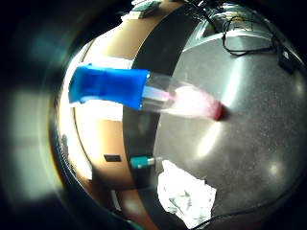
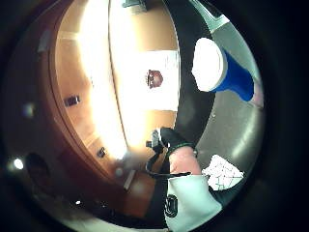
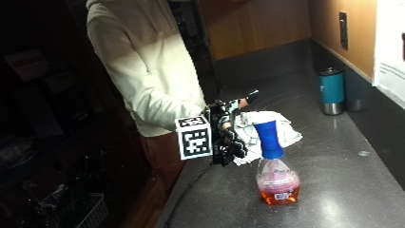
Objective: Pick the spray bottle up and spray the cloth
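In the outside view the spray bottle [image 3: 276, 168] stands upright on the dark worktop [image 3: 342, 190], its long axis vertical, the blue top [image 3: 269, 137] up and the orange liquid at the bottom. The gloved right hand [image 3: 227, 135] is just beside the blue top; whether the grip touches the bottle, I cannot tell, and its fingers look loosely curled around nothing. The white cloth [image 3: 275, 126] lies crumpled behind the bottle. A teal cup [image 3: 332, 90] stands near the wall. Only the little finger side palm view shows the bottle's [image 1: 144, 93] clear neck from near; the thumb side view shows the white cap [image 2: 208, 64] end-on.
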Available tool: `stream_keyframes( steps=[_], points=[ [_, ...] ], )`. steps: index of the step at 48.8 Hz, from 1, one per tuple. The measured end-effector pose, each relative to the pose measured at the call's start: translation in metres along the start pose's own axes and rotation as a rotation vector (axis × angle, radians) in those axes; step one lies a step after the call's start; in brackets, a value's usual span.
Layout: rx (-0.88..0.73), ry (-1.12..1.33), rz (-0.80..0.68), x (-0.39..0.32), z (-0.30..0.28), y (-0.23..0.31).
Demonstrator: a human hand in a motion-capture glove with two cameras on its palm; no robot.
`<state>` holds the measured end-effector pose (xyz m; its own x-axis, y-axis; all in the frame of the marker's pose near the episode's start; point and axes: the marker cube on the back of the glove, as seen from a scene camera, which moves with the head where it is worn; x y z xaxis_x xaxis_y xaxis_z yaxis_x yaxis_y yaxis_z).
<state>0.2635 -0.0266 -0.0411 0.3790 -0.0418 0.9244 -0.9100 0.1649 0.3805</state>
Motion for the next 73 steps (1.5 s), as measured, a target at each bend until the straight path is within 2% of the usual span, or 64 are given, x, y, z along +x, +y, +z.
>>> stream_keyframes(
  steps=[38,73],
  points=[
    [0.012,-0.014,0.052,0.013,0.032,-0.032],
    [-0.015,-0.025,0.027,0.014,0.051,-0.056]
  ],
)
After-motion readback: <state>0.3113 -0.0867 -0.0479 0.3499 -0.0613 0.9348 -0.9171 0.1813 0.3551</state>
